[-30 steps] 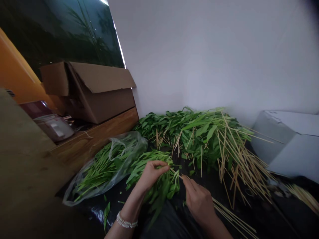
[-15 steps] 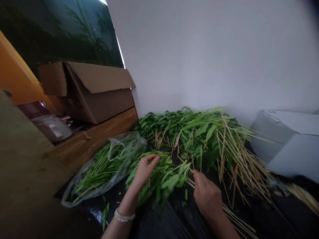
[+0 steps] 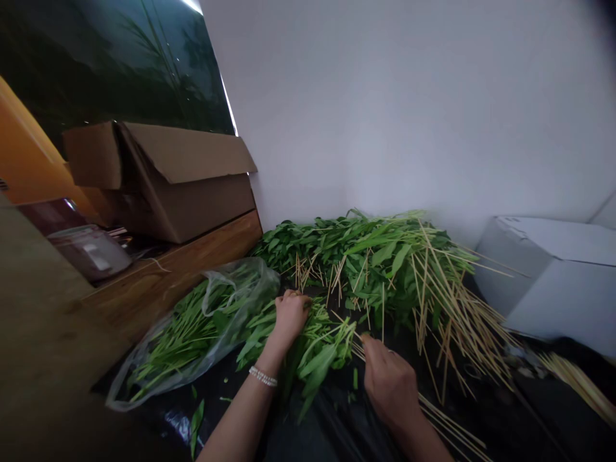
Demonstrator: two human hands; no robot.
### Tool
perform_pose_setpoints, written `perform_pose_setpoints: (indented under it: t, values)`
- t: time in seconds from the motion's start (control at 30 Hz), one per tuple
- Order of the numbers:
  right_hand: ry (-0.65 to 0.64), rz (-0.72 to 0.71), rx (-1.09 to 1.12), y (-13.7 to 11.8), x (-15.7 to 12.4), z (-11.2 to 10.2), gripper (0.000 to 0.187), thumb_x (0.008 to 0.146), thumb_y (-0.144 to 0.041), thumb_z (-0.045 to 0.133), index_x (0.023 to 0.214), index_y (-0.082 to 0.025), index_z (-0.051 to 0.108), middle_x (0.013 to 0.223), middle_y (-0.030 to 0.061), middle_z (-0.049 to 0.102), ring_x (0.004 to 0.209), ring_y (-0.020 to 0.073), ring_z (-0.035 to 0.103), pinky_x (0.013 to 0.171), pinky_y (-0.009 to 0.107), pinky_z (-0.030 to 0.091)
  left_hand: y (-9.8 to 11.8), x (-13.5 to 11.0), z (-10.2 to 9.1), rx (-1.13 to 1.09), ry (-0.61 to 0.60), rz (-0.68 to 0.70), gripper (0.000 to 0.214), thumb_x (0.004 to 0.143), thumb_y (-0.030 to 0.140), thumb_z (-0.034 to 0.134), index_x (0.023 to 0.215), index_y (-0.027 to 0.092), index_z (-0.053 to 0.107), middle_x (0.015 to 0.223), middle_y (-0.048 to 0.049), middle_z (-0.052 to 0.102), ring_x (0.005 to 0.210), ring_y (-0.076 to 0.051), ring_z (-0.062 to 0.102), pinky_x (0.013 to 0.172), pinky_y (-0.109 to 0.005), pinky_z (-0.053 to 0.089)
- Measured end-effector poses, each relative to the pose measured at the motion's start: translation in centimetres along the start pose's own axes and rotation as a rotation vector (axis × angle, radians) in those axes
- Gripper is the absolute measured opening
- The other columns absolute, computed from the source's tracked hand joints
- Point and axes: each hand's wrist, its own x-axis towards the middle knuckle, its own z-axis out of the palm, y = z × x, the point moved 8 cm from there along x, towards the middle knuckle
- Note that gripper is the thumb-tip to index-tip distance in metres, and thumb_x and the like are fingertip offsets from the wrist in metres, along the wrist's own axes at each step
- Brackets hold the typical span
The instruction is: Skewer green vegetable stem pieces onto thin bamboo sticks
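Observation:
My left hand (image 3: 291,314), a white beaded bracelet at its wrist, reaches down into a heap of leafy green stems (image 3: 320,314). Its fingers are curled over the cut stem ends, and the fingertips are partly hidden. My right hand (image 3: 389,378) is closed in a pinch on a thin bamboo skewer (image 3: 357,334) that points up and left. At the skewer's far end is a bunch of leafy greens (image 3: 323,364), hanging over the black plastic sheet (image 3: 332,423). More loose skewers (image 3: 450,427) lie beside and under my right hand.
A clear plastic bag (image 3: 187,366) of greens lies at left. Along the white wall is a large pile of skewered greens (image 3: 375,247), bare stick ends (image 3: 466,327) fanning right. A white box (image 3: 553,289) stands at right, a cardboard box (image 3: 202,199) on the wooden ledge (image 3: 192,260).
My left hand has moved slightly right and down onto the heap, from a raised pinch to fingers curled over the stems. My right hand still holds the skewer. The whole view has shifted slightly.

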Motion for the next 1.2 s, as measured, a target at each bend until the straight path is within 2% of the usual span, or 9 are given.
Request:
perform_pose_setpoints:
  t: [0.07, 0.13, 0.27, 0.33, 0.4, 0.5, 0.67, 1.0, 1.2]
  values:
    - [-0.007, -0.001, -0.003, 0.0, 0.0, 0.1, 0.028, 0.094, -0.011, 0.031, 0.103, -0.014, 0.057, 0.071, 0.0014, 0.061, 0.057, 0.0132, 0.054, 0.06, 0.028, 0.035, -0.2, -0.2, -0.5, -0.006, 0.021, 0.002, 0.016, 0.079, 0.017, 0.061, 0.086, 0.024, 0.074, 0.1, -0.0081, 0.071, 0.108, -0.028, 0.054, 0.089, -0.041, 0.038]
    - [-0.009, 0.001, -0.002, -0.1, -0.1, 0.1, 0.027, 0.094, -0.011, 0.031, 0.103, -0.014, 0.057, 0.072, 0.0017, 0.062, 0.058, 0.0131, 0.054, 0.06, 0.028, 0.036, -0.2, -0.4, -1.8, -0.094, 0.09, 0.009, 0.018, 0.082, 0.019, 0.059, 0.092, 0.023, 0.072, 0.101, -0.0073, 0.071, 0.105, -0.027, 0.057, 0.089, -0.039, 0.04]
    - [-0.015, 0.002, 0.002, -0.2, -0.3, 0.4, 0.027, 0.093, -0.011, 0.033, 0.104, -0.014, 0.057, 0.074, 0.0022, 0.063, 0.059, 0.0128, 0.056, 0.06, 0.027, 0.037, 0.5, -1.7, -6.0, -0.457, 0.276, 0.037, 0.02, 0.086, 0.028, 0.056, 0.098, 0.022, 0.071, 0.099, -0.0056, 0.074, 0.095, -0.023, 0.065, 0.088, -0.033, 0.045]
    - [-0.018, -0.005, 0.003, -0.3, -0.4, 0.5, 0.027, 0.093, -0.011, 0.033, 0.105, -0.014, 0.057, 0.075, 0.0026, 0.064, 0.058, 0.0127, 0.057, 0.06, 0.027, 0.037, 0.8, -2.4, -6.9, -0.622, 0.275, 0.014, 0.023, 0.085, 0.034, 0.058, 0.097, 0.021, 0.072, 0.095, -0.0055, 0.075, 0.092, -0.023, 0.067, 0.088, -0.032, 0.046]
    - [-0.028, -0.008, 0.007, -0.4, -0.5, 0.6, 0.027, 0.094, -0.012, 0.032, 0.106, -0.014, 0.057, 0.076, 0.0029, 0.064, 0.058, 0.0124, 0.057, 0.059, 0.027, 0.038, 1.1, -3.0, -6.2, -0.805, 0.185, -0.032, 0.027, 0.08, 0.036, 0.063, 0.099, 0.018, 0.073, 0.09, -0.0066, 0.076, 0.089, -0.024, 0.068, 0.086, -0.034, 0.049]
    - [-0.045, -0.007, 0.02, -0.5, -0.5, 0.7, 0.028, 0.094, -0.012, 0.031, 0.107, -0.015, 0.057, 0.075, 0.0029, 0.064, 0.058, 0.0121, 0.057, 0.058, 0.026, 0.038, 1.2, -3.9, -3.7, -1.035, 0.027, -0.125, 0.032, 0.073, 0.038, 0.069, 0.094, 0.014, 0.073, 0.085, -0.0086, 0.077, 0.085, -0.025, 0.07, 0.084, -0.036, 0.051]
    - [-0.076, -0.019, 0.012, -0.7, -0.7, 1.0, 0.03, 0.094, -0.012, 0.032, 0.11, -0.014, 0.057, 0.073, 0.0018, 0.062, 0.059, 0.0123, 0.057, 0.058, 0.026, 0.037, 0.9, -5.1, -1.1, -1.157, -0.045, -0.213, 0.035, 0.069, 0.04, 0.074, 0.09, 0.012, 0.073, 0.084, -0.0099, 0.077, 0.085, -0.025, 0.07, 0.087, -0.037, 0.051]
    - [-0.111, -0.04, -0.015, -0.9, -1.0, 1.5, 0.034, 0.088, -0.008, 0.037, 0.113, -0.013, 0.059, 0.074, 0.0021, 0.061, 0.057, 0.012, 0.056, 0.055, 0.027, 0.037, 2.0, -5.5, -1.3, -1.2, -0.076, -0.207, 0.035, 0.067, 0.043, 0.075, 0.086, 0.013, 0.073, 0.083, -0.0086, 0.077, 0.082, -0.024, 0.07, 0.083, -0.034, 0.052]
    - [-0.118, -0.028, -0.011, -0.9, -1.1, 1.6, 0.034, 0.089, -0.008, 0.035, 0.114, -0.013, 0.058, 0.074, 0.002, 0.061, 0.058, 0.0121, 0.056, 0.058, 0.026, 0.037, 2.0, -5.6, -1.2, -1.19, -0.072, -0.204, 0.033, 0.069, 0.042, 0.074, 0.085, 0.014, 0.074, 0.083, -0.0087, 0.077, 0.082, -0.023, 0.071, 0.083, -0.034, 0.052]
